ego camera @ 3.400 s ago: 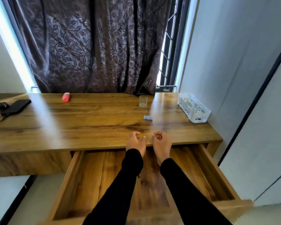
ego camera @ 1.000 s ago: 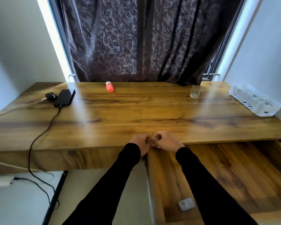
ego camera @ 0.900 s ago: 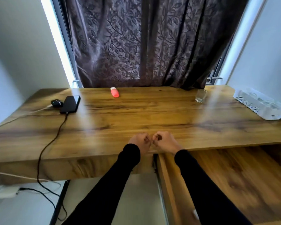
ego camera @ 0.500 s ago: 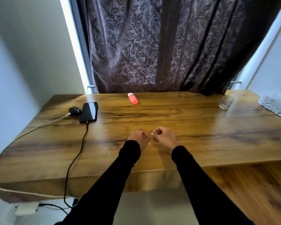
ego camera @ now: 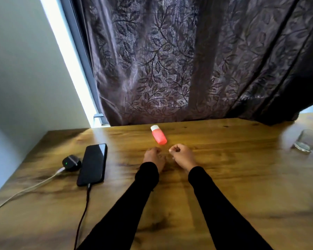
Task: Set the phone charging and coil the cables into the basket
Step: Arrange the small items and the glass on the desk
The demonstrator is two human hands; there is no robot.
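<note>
A white cable (ego camera: pixel 25 190) runs in from the left edge of the desk (ego camera: pixel 242 195) to a small black puck (ego camera: pixel 71 162) with a green light, lying just beside the phone (ego camera: pixel 92 164). The phone lies face up near the left end, a dark cord (ego camera: pixel 83 210) plugged into its near end and trailing off the front edge, so it looks set out to charge within reach of a socket below. The left hand (ego camera: pixel 154 156) hovers over the middle of the desk, fingers curled in, holding nothing I can see. The right hand (ego camera: pixel 182 156) sits close beside it, thumb and forefinger nearly pinched; whether it holds anything I cannot tell. Just beyond the 2 hands lies a pink bottle (ego camera: pixel 158 135) on its side. A glass (ego camera: pixel 307 140) stands upright near the right edge. The basket is out of view, so the coiling cannot be judged from here.
</note>
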